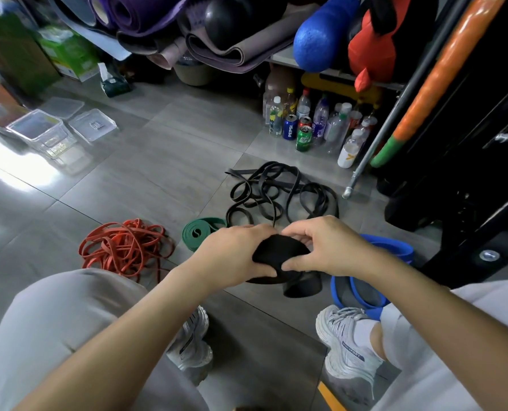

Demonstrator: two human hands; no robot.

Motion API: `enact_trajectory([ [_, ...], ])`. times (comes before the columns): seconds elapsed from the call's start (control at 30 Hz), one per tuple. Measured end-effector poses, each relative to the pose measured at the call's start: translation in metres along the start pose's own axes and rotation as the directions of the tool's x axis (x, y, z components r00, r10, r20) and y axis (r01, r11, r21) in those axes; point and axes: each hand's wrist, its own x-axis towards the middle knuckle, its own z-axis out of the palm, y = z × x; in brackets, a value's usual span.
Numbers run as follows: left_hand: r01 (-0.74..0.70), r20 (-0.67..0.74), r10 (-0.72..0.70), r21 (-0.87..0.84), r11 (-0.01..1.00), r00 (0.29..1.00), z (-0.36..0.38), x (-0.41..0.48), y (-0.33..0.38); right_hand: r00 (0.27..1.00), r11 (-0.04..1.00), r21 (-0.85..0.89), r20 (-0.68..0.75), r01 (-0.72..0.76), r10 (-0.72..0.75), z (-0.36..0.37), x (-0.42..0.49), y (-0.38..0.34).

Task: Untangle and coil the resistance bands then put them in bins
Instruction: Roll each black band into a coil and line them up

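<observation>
The wide black band (279, 252) looks like soft, floppy rubber: light, and probably grippy rather than slick. It would likely spring open if let go, so the roll is best pinched across its flat faces, thumb under and fingers over, not held by the loose tail.

The left hand (232, 256) and right hand (329, 247) curl round the bundle from either side, fingers closed on it and thumbs underneath (the hands hide the number of turns). It is held just above the floor (157, 173), in front of the person's knees. Its loose end droops to a folded loop on the tiles below the right hand.

The band is matte black, broad and flat, much wider than the thin black bands (279, 191) tangled just beyond it. The red bands (125, 247) lie in a heap to the left, the green band (202, 234) sits rolled near the left hand, and the blue band (362, 292) is by the right shoe. The clear bins (45, 132) stand well apart at far left. The coil seems unfinished, so binning is not yet due.
</observation>
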Motion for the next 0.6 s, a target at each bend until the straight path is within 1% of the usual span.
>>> enact_trajectory([
  [0.07,0.029,-0.037,-0.034,-0.134,0.991,0.999,-0.006,0.002,-0.003,0.999,0.994,0.109,-0.048,-0.01,0.015,-0.003,0.001,-0.001],
  [0.13,0.061,-0.09,-0.09,-0.283,0.957,0.992,-0.009,0.002,-0.006,0.993,0.97,0.24,-0.122,0.03,-0.001,-0.008,0.003,-0.002],
  [0.2,0.078,-0.133,-0.144,-0.408,0.91,0.981,-0.01,0.002,-0.007,0.983,0.961,0.263,-0.177,0.087,-0.04,-0.013,0.004,-0.003],
  [0.23,0.085,-0.147,-0.171,-0.463,0.882,0.974,-0.012,0.002,-0.008,0.981,0.962,0.256,-0.192,0.09,-0.041,-0.016,0.004,-0.003],
  [0.33,0.083,-0.171,-0.235,-0.614,0.785,0.957,-0.017,0.002,-0.012,0.976,0.965,0.255,-0.217,0.065,-0.009,-0.021,0.007,0.002],
  [0.43,0.04,-0.2,-0.265,-0.723,0.689,0.943,-0.021,0.001,-0.011,0.966,0.952,0.3,-0.258,0.061,0.019,-0.024,0.006,0.006],
  [0.47,0.021,-0.206,-0.271,-0.759,0.651,0.94,-0.021,0.0,-0.01,0.965,0.954,0.296,-0.261,0.048,0.033,-0.024,0.006,0.008],
  [0.53,-0.011,-0.214,-0.289,-0.819,0.573,0.933,-0.024,-0.002,-0.009,0.974,0.958,0.285,-0.219,0.011,0.054,-0.024,0.004,0.012],
  [0.6,-0.044,-0.235,-0.322,-0.864,0.502,0.917,-0.028,-0.003,-0.01,0.985,0.922,0.388,-0.164,0.01,0.059,-0.019,0.003,0.012],
])
